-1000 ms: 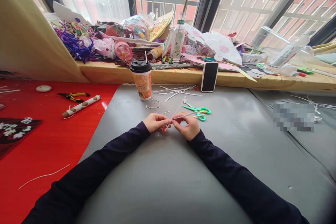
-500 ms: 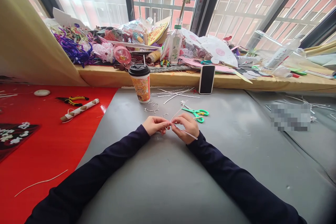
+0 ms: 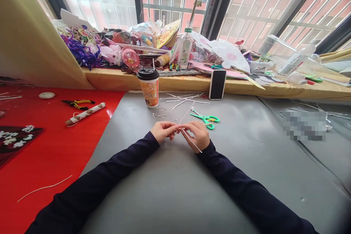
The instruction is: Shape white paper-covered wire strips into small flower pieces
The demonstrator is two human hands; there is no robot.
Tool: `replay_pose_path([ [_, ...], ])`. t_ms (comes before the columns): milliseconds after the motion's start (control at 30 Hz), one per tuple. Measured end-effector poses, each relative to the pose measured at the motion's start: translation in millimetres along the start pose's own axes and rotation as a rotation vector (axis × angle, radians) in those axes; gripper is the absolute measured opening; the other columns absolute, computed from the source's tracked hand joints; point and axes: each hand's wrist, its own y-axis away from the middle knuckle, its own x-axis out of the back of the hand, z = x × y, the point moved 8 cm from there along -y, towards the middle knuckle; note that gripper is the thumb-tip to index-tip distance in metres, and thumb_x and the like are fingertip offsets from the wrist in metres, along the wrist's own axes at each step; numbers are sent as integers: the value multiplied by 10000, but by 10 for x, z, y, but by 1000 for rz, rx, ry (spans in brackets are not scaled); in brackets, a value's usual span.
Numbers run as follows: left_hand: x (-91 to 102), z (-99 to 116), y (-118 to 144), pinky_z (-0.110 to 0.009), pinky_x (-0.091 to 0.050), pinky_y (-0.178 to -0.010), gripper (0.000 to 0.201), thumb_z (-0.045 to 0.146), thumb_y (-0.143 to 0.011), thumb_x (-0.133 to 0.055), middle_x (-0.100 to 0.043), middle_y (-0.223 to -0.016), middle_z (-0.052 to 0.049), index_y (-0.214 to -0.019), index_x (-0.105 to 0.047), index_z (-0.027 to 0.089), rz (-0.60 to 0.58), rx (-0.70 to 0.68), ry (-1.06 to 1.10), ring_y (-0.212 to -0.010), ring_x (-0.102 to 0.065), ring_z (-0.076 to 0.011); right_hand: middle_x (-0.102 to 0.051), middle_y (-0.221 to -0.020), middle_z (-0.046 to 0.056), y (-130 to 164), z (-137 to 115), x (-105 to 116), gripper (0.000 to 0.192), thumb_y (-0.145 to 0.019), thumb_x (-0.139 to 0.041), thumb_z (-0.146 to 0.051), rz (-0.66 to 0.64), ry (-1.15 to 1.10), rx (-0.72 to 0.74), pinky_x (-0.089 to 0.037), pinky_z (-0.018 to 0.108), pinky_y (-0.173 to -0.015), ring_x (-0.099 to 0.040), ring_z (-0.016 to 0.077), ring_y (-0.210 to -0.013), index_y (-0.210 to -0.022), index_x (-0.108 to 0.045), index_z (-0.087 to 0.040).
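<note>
Over the grey tabletop my left hand (image 3: 165,131) and my right hand (image 3: 196,135) meet fingertip to fingertip. Both pinch a thin white cord (image 3: 192,143); one end trails down across my right hand, and another stretch rises away from the fingers. Where the cord crosses between the fingertips is too small to make out. Just beyond my right hand lie green-handled scissors (image 3: 207,119) and a small white knotted piece (image 3: 192,109). Short curled cord scraps (image 3: 162,112) are scattered past my left hand.
A lidded paper cup (image 3: 148,89), a bundle of white strips (image 3: 186,98) and an upright phone (image 3: 217,85) line the back. Pliers (image 3: 78,103) and a cord-wrapped tube (image 3: 86,114) lie on the red surface. Craft materials crowd the windowsill, with a bottle (image 3: 185,49) among them.
The cord's trailing end has swung lower across my right hand, and the upper stretch now points further up. Both hands keep their pinch. The whole view has shifted slightly.
</note>
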Motion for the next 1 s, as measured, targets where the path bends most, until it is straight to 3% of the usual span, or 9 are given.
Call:
replay_pose_path([
  [300,13,-35,-1,-203,-360,-418,336,378,-608,-641,-571,-623,-29,-761,-610,80,74,41,159,-424,-433,-41,-589,-782,32,15,-103,113,188,-753,-535,-248,89,92,56,-350,297,-684,-489,150,-696,-919,-623,-251],
  [600,19,-67,25,-196,-338,-415,328,334,-579,-676,-604,-682,-49,-773,-615,77,112,105,286,-413,-430,-28,-611,-797,20,29,-188,81,274,-762,-517,-231,18,178,161,-325,309,-678,-457,157,-692,-1024,-582,-275],
  [1000,23,-62,15,-179,-305,-399,268,309,-589,-673,-576,-618,-25,-722,-620,83,107,94,303,-406,-404,-21,-610,-777,2,33,-161,6,251,-769,-512,-215,23,173,141,-311,290,-667,-435,135,-676,-1003,-588,-264],
])
